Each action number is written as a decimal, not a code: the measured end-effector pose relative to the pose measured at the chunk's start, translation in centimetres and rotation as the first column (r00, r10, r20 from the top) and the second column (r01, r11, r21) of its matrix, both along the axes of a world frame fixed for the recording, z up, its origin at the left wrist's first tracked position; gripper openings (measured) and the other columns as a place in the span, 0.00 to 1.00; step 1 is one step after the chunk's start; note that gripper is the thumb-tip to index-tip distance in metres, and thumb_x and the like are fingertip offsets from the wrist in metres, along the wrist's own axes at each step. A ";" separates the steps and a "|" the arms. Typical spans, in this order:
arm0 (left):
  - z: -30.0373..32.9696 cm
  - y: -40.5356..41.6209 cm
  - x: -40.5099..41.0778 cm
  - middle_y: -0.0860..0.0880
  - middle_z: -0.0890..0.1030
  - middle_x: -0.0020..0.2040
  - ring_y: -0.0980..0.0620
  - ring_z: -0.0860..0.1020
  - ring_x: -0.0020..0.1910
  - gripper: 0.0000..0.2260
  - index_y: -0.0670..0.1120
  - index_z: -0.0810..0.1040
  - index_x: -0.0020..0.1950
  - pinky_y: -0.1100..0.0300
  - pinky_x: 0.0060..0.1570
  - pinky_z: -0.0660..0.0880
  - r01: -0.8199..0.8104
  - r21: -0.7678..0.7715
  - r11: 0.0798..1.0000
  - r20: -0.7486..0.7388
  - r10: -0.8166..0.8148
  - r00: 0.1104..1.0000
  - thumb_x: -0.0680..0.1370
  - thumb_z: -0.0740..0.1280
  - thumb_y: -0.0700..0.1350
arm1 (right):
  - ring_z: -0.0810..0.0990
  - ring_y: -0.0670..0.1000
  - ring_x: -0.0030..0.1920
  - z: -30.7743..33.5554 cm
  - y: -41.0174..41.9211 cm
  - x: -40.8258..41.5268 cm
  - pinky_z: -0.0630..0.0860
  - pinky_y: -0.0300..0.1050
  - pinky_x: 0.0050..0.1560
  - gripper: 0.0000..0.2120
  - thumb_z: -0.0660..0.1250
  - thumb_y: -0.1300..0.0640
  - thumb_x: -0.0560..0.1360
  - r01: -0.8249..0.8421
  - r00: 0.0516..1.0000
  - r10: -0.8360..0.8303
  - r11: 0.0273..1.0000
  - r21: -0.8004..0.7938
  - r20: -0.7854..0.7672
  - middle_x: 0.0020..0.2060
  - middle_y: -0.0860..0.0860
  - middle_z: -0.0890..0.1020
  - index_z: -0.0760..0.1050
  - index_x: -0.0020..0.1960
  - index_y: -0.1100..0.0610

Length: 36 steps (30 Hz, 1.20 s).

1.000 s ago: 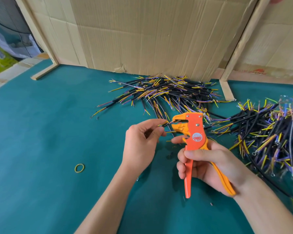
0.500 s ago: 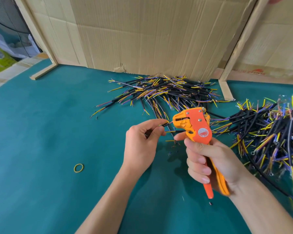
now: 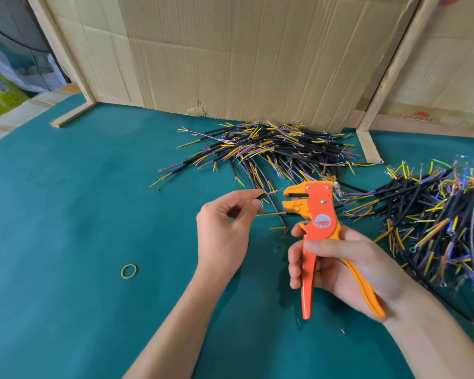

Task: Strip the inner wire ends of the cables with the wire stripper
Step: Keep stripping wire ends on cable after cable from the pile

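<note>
1. Fingers of the left hand (image 3: 221, 231) pinch a short black cable (image 3: 260, 196) with yellow and purple inner wires, just left of the stripper's head.
2. Right hand (image 3: 340, 265) grips the orange wire stripper (image 3: 318, 222) upright by its spread handles.
3. Loose cable piles (image 3: 279, 151) lie behind on the teal table (image 3: 80, 201).

L hand (image 3: 225, 228) pinches short black cable (image 3: 260, 196) just left of orange wire stripper (image 3: 316, 212); R hand (image 3: 337, 263) grips its handles, jaws apart. Cable piles behind & right of stripper.
</note>
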<state>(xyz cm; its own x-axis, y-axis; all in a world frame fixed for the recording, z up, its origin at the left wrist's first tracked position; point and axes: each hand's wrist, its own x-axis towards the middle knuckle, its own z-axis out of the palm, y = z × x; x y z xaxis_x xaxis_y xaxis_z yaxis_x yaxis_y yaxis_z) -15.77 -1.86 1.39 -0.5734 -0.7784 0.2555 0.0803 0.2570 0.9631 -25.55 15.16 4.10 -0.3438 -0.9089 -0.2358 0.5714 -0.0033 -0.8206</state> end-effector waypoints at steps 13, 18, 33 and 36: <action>0.5 0.8 0.2 0.60 0.84 0.37 0.62 0.78 0.33 0.11 0.53 0.87 0.49 0.72 0.40 0.73 -0.040 -0.164 0.986 0.071 0.053 0.996 0.78 0.72 0.37 | 0.78 0.63 0.35 -0.1 -0.8 0.8 0.79 0.56 0.37 0.10 0.74 0.64 0.71 0.008 1.000 -0.007 1.000 0.020 -0.021 0.38 0.64 0.77 0.81 0.52 0.62; 0.6 1.1 0.2 0.58 0.85 0.37 0.63 0.80 0.36 0.11 0.52 0.87 0.49 0.73 0.42 0.73 -0.040 -0.158 0.987 0.077 0.052 0.996 0.77 0.72 0.36 | 0.78 0.61 0.33 -0.1 -0.8 0.8 0.79 0.55 0.35 0.07 0.73 0.62 0.72 0.001 1.000 -0.001 1.000 0.016 -0.028 0.36 0.62 0.77 0.82 0.50 0.61; 0.4 1.3 0.1 0.56 0.85 0.37 0.61 0.78 0.33 0.09 0.50 0.87 0.50 0.68 0.40 0.73 0.004 -0.120 0.993 0.066 0.004 0.998 0.78 0.71 0.38 | 0.73 0.58 0.28 -0.3 -1.1 0.9 0.75 0.51 0.30 0.10 0.74 0.59 0.72 0.027 0.999 -0.026 0.999 0.032 -0.032 0.32 0.60 0.73 0.76 0.48 0.61; 0.2 1.3 0.0 0.56 0.85 0.36 0.60 0.76 0.32 0.10 0.52 0.87 0.49 0.62 0.38 0.75 0.014 -0.088 0.996 0.053 -0.009 0.999 0.78 0.71 0.38 | 0.71 0.57 0.27 -0.2 -0.9 0.9 0.73 0.49 0.29 0.11 0.74 0.58 0.73 0.021 0.999 -0.020 0.999 0.038 -0.047 0.31 0.59 0.72 0.73 0.40 0.60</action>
<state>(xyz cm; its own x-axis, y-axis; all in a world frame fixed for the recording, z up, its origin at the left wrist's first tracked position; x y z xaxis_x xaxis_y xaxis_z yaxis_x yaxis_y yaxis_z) -15.76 -0.59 1.58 -0.5965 -0.7475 0.2923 0.0333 0.3408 0.9395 -24.70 14.27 3.88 -0.3737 -0.8922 -0.2535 0.5326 0.0173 -0.8462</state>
